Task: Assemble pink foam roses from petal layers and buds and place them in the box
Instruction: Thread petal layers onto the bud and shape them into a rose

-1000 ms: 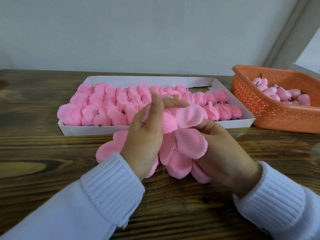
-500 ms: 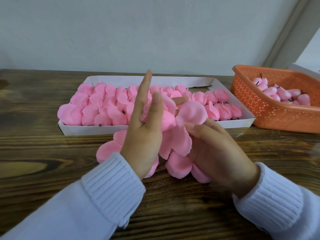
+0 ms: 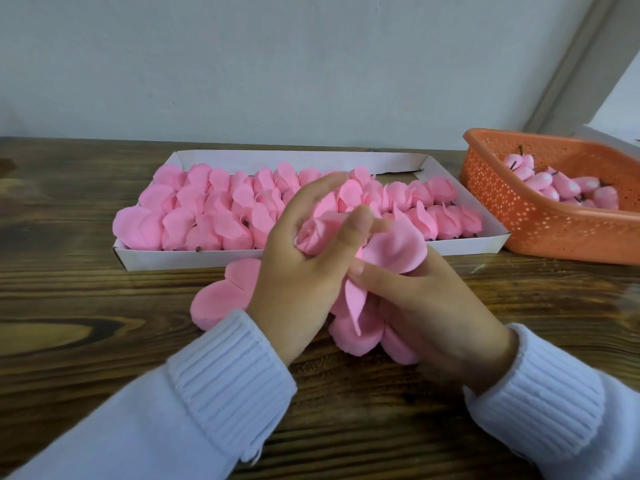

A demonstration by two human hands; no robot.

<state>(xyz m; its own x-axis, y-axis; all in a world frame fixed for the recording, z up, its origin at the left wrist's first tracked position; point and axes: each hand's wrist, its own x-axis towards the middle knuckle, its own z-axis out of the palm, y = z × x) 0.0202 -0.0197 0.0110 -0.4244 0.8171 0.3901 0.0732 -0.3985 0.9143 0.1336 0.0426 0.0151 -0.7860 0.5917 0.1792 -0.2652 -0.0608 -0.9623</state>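
My left hand (image 3: 298, 271) curls around a pink foam rose (image 3: 313, 235), whose rolled bud shows between thumb and fingers. My right hand (image 3: 426, 306) holds the rose's outer petals (image 3: 394, 249) from the right and underneath, thumb pressing a petal. Loose pink petal layers (image 3: 221, 299) lie on the wooden table (image 3: 86, 341) under both hands. Behind them stands a white shallow box (image 3: 194, 259) filled with several finished pink roses (image 3: 207, 209).
An orange perforated plastic basket (image 3: 540, 233) at the right holds several pink buds (image 3: 568, 187) with dark stems. A pale wall rises behind the table. Bare wood shows at the left and in front of my sleeves.
My left fingers, straight and raised half a second ago, have closed around the rose. The petals have gathered up around the bud, and my right hand has shifted up against them.
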